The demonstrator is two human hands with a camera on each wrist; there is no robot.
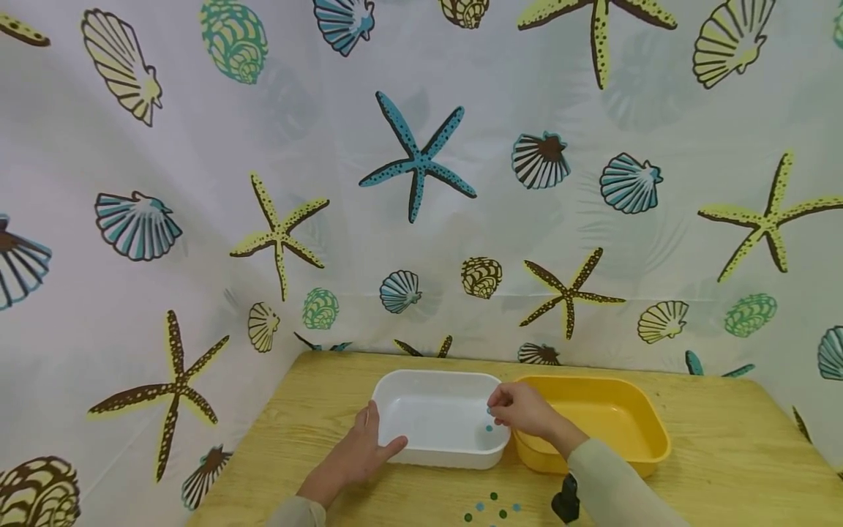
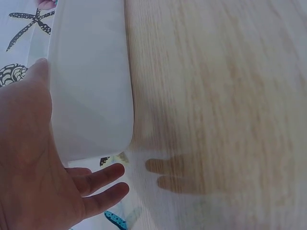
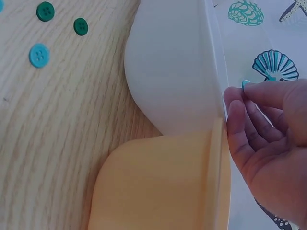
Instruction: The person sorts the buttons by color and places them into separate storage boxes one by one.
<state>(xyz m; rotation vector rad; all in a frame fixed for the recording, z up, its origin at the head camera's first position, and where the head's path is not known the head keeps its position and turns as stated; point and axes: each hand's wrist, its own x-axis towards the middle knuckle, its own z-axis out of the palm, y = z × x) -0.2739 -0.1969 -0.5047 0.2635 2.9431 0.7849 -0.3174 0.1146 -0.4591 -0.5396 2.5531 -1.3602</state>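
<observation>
My right hand (image 1: 525, 408) is over the right end of a white plastic tub (image 1: 428, 424), pinching a small blue button (image 3: 245, 85) between thumb and forefinger. Another blue button (image 1: 489, 428) shows inside the tub near its right end. At the tub's left front corner, my left hand (image 1: 358, 448) rests with its thumb along the front rim and its other fingers extended by the left end. In the left wrist view, the fingers (image 2: 103, 179) reach out past the tub's end wall.
A yellow tub (image 1: 609, 424) stands against the white one on the right, partly behind my right forearm. Several loose buttons, dark green (image 3: 45, 11) and blue (image 3: 39, 55), lie on the wooden table in front. A shell-patterned curtain (image 1: 421, 241) hangs behind the table and along its sides.
</observation>
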